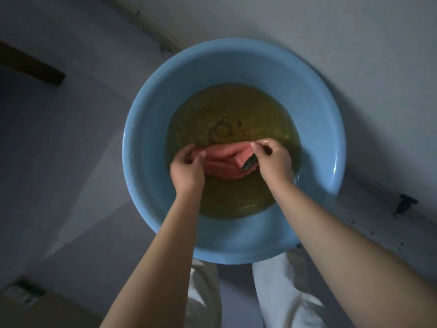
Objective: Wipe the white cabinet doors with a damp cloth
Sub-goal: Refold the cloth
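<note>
A pink cloth (224, 159) with a dark green edge lies wet in a round blue basin (146, 129) that holds shallow yellowish water. My left hand (188, 168) grips the cloth's left end, fingers curled around it. My right hand (274, 159) pinches the right end, where the green edge folds over. The cloth is stretched between both hands just at the water's surface. No white cabinet doors can be identified in this dim view.
The basin sits on a pale tiled floor (71, 162), right in front of my legs in light trousers (283, 292). A dark wooden bar (35, 67) lies at the left. A small dark object (405, 204) and specks mark the floor at the right.
</note>
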Demonstrator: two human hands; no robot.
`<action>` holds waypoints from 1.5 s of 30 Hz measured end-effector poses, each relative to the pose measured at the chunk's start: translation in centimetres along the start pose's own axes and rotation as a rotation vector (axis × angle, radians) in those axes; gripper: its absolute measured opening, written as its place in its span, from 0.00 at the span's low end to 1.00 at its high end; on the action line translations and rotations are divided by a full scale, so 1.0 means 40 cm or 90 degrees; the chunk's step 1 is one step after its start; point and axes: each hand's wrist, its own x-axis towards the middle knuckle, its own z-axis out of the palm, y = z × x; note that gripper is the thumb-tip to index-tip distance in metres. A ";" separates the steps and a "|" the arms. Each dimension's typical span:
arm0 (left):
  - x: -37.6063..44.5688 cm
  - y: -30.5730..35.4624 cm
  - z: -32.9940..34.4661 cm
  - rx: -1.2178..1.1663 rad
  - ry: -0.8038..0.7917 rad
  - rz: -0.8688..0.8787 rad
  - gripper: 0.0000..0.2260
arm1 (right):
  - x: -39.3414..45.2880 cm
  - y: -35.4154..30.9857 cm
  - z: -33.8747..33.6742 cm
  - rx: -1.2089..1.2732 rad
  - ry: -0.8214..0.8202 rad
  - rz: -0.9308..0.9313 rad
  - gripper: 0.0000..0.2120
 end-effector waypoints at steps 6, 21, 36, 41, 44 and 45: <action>-0.019 0.020 0.015 0.047 -0.028 0.109 0.09 | -0.001 -0.023 0.006 -0.080 -0.096 -0.049 0.13; -0.006 0.011 0.069 0.239 -0.318 0.171 0.54 | 0.014 -0.031 0.005 0.255 -0.200 0.166 0.12; -0.021 0.053 0.020 -0.032 -0.416 0.015 0.33 | 0.006 -0.015 -0.032 0.127 -0.170 -0.020 0.08; -0.029 0.120 0.001 -0.050 -0.511 0.029 0.30 | -0.010 -0.075 -0.041 0.276 -0.318 -0.050 0.13; -0.020 0.156 -0.019 -0.053 -0.554 0.028 0.28 | -0.011 -0.093 -0.044 0.195 -0.343 -0.013 0.18; -0.016 0.165 -0.027 -0.045 -0.562 0.024 0.28 | -0.013 -0.098 -0.051 0.165 -0.346 -0.006 0.19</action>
